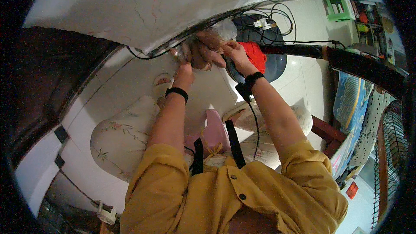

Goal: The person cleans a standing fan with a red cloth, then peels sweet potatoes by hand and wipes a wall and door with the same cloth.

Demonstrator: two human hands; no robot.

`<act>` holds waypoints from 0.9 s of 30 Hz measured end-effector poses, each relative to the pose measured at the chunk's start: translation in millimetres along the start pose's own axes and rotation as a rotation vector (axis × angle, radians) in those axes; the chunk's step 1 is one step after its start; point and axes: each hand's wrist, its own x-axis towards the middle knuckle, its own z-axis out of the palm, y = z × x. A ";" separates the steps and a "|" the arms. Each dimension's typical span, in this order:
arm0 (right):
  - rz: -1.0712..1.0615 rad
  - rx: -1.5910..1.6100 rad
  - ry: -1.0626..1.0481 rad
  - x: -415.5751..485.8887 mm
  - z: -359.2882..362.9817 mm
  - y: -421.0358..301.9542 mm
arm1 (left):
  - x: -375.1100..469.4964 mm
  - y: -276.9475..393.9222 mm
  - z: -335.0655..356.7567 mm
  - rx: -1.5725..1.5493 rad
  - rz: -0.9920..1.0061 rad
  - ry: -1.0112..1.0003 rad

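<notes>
Close to the base of the wall, a cluster of brownish-pink tubers (206,53), probably sweet potatoes, lies in or against a clear plastic bag (226,30). My left hand (184,74) pinches the near-left edge of the plastic, its fingers curled at the tubers. On the other side, my right hand (240,58) has thumb and fingers closed on the bag beside the uppermost tuber. Both wrists wear black bands. The bag's underside is hidden. A bright red bag (255,55) sits just right of my right hand.
Black cables (286,22) and a white power strip (264,24) lie on a dark seat-like object (248,26). A green plastic stool (339,8) stands farther back. A dark bent rail (299,51) crosses at right. Between my legs is a pink stool (216,131).
</notes>
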 end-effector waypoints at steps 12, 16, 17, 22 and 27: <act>0.213 0.244 0.041 -62.5 -3.7 4.9 | -42.3 -9.5 -37.9 0.260 0.023 -0.085; 0.219 0.293 0.000 -83.0 8.7 1.6 | -60.5 -25.2 -44.8 0.113 0.041 0.181; 0.248 0.303 0.002 -88.7 12.2 5.3 | -62.6 -27.5 -44.9 0.113 0.049 0.168; 0.322 0.385 0.004 -111.7 19.1 36.8 | -66.8 -38.9 -38.2 -0.044 0.058 0.234; 0.405 0.539 -0.014 -127.3 1.4 67.8 | -59.1 -43.6 -32.2 0.056 0.065 0.188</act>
